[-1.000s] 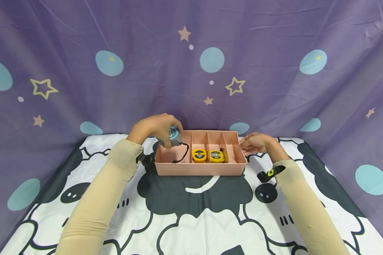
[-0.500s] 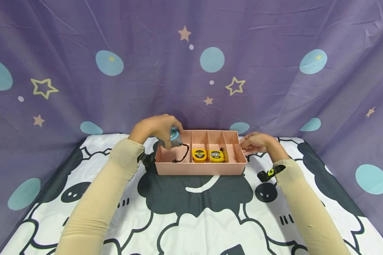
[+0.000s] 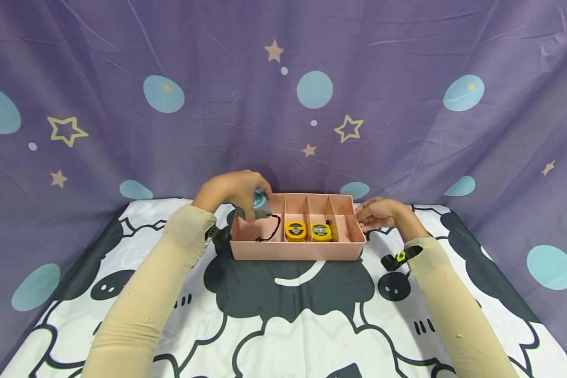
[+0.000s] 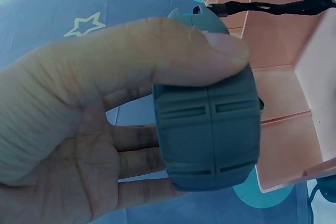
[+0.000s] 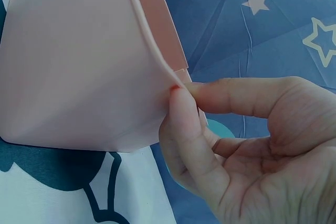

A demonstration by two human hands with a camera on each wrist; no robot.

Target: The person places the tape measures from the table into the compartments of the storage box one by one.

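My left hand (image 3: 238, 190) holds a grey tape measure (image 3: 262, 211) with a light-blue face above the wide left compartment of a pink divided box (image 3: 297, 251). Its black wrist strap (image 3: 278, 226) hangs down into that compartment. In the left wrist view, the thumb lies across the edge of the tape measure (image 4: 210, 129), with the fingers behind it. At the box's right end, my right hand (image 3: 379, 211) pinches the rim between thumb and finger, plain in the right wrist view on the box wall (image 5: 89, 66).
Two yellow tape measures (image 3: 295, 231) sit in the middle compartments, one in each. Beside the right one stands a narrow yellow item with a black end (image 3: 333, 231), its kind unclear. A cartoon-print cloth (image 3: 302, 341) covers the table; a purple curtain (image 3: 227, 105) rises behind the box.
The left hand and the grey tape measure have shifted very slightly right and down. The right hand and the box look still.
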